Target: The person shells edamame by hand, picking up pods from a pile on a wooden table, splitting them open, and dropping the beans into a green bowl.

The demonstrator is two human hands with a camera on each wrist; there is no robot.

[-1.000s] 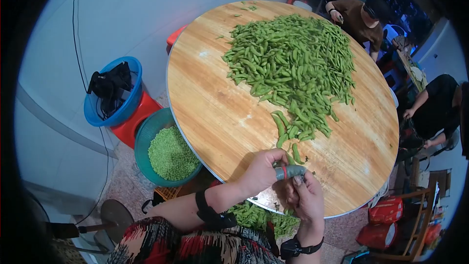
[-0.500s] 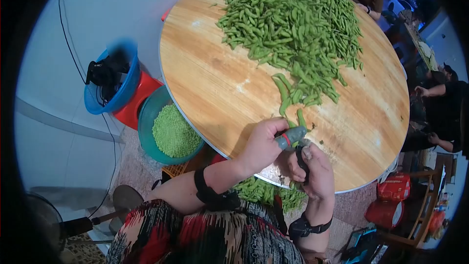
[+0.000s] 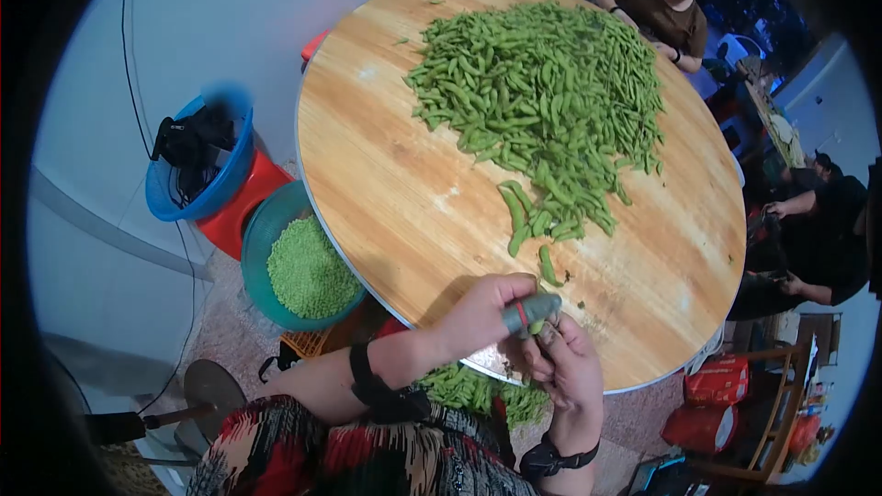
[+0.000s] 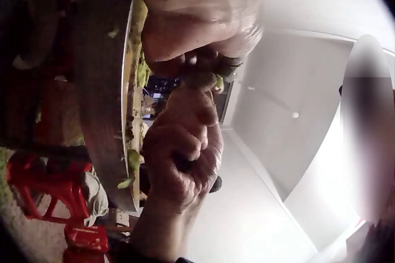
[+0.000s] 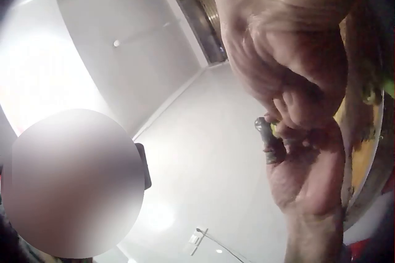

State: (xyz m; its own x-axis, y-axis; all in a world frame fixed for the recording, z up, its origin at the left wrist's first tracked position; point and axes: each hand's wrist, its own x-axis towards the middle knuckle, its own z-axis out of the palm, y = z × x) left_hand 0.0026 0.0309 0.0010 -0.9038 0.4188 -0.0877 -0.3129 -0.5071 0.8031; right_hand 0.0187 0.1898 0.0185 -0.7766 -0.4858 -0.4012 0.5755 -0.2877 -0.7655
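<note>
Both hands meet over the table's near edge in the head view. A green soybean pod (image 3: 537, 326) shows between their fingertips. My left hand (image 3: 473, 317) pinches it; one of its digits wears a grey finger cover (image 3: 531, 312) with a red band. My right hand (image 3: 571, 363), fingers curled, pinches the pod from the other side. In the right wrist view the grey cover (image 5: 271, 143) sits beside a bit of green pod (image 5: 275, 128). A single pod (image 3: 548, 265) lies just beyond the hands, and a large heap of pods (image 3: 551, 92) covers the far part of the table.
The round wooden table (image 3: 367, 165) has a metal rim. At its left stands a teal basin (image 3: 257, 262) of shelled beans (image 3: 312, 271), near a blue basin (image 3: 165, 188) on a red stool (image 3: 243, 211). More pods (image 3: 469, 390) lie below the near edge. People sit at the far right.
The head view has tipped down and back up. Half a second ago the fingertips were slightly apart; now they are together, with a green pod showing between them.
</note>
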